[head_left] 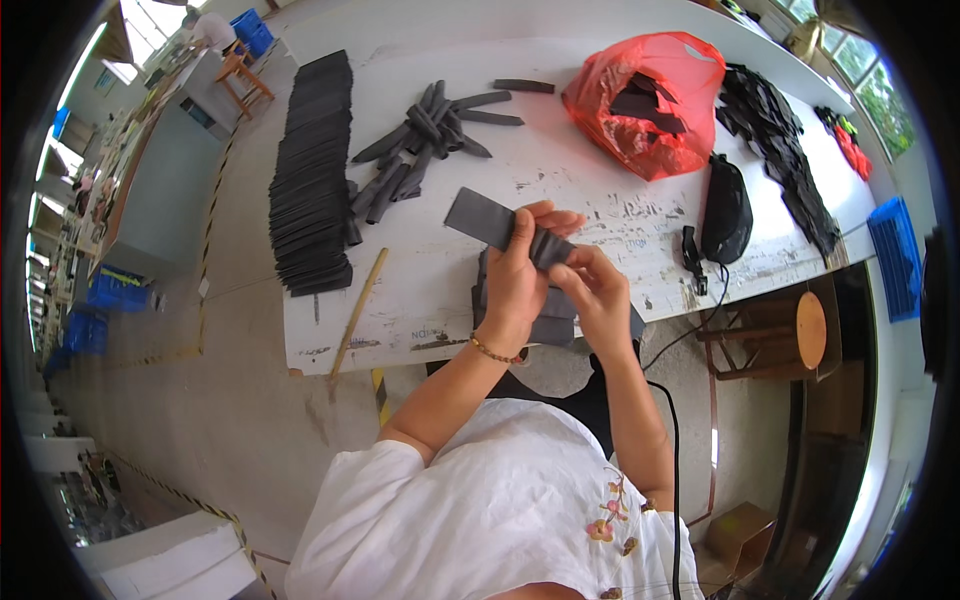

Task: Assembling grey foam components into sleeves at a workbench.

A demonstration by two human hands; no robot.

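My left hand (518, 272) grips a dark grey flat strip (480, 218) between thumb and fingers, with the strip's flat end sticking out to the upper left. At its other end, my right hand (596, 292) pinches the strip, which looks folded or bunched there. Below both hands, more dark grey pieces (553, 330) lie at the table's near edge, partly hidden by my hands. Farther off to the left is a loose pile of folded dark strips (432, 130). Beside that pile, a long, tightly packed row of black strips (313, 170) runs along the table's left side.
A red plastic bag (690, 80) with dark pieces inside stands at the far right of the white table (560, 130). Near it lie a black pouch (727, 215), a strap with buckle (692, 258) and heaped black pieces (775, 140). A wooden stick (360, 310) crosses the near left edge.
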